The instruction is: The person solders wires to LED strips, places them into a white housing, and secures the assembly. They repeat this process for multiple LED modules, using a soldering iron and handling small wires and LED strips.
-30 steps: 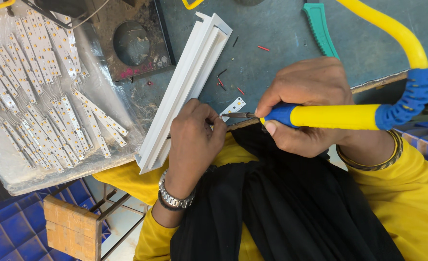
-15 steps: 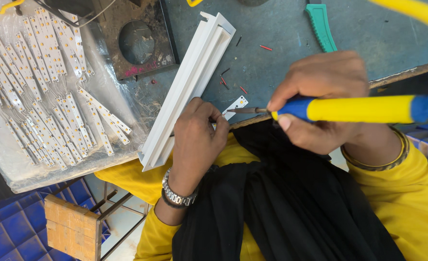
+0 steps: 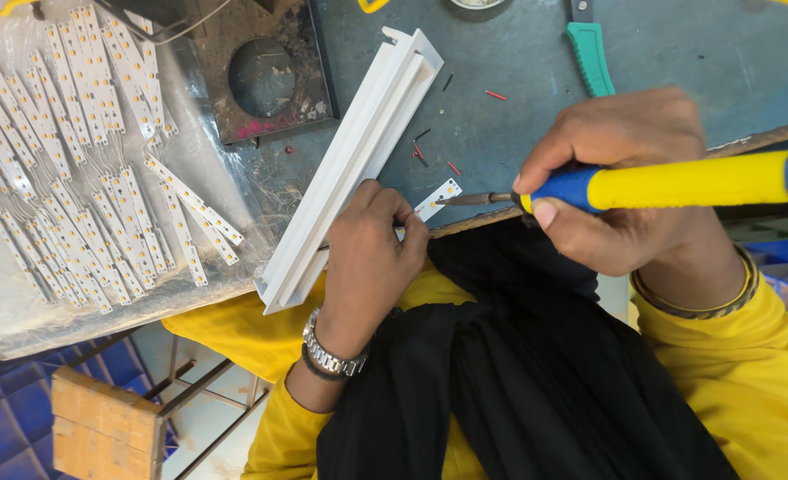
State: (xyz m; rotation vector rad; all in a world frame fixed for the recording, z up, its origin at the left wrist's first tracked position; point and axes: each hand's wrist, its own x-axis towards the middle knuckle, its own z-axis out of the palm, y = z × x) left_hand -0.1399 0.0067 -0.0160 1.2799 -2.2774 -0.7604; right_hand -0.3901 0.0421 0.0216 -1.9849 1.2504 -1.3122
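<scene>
My left hand [image 3: 369, 253] pinches a small white strip board [image 3: 435, 200] with yellow dots at the near edge of the dark workbench [image 3: 518, 80]. My right hand [image 3: 621, 182] grips a soldering iron [image 3: 679, 180] with a yellow and blue handle, and its metal tip touches the strip's far end. A long white plastic channel [image 3: 358, 151] lies diagonally just left of my left hand.
A clear plastic sheet [image 3: 20, 293] at the left carries several more white strips [image 3: 83, 178]. A dark square block with a round hole [image 3: 265, 76] sits behind the channel. A green-handled tool [image 3: 590, 53] lies at the back right. Blue crates [image 3: 3, 427] and a wooden block [image 3: 100, 427] are below.
The view has shifted slightly. My right hand with the iron has moved a little to the right, tip still at the strip. My left hand holds its place.
</scene>
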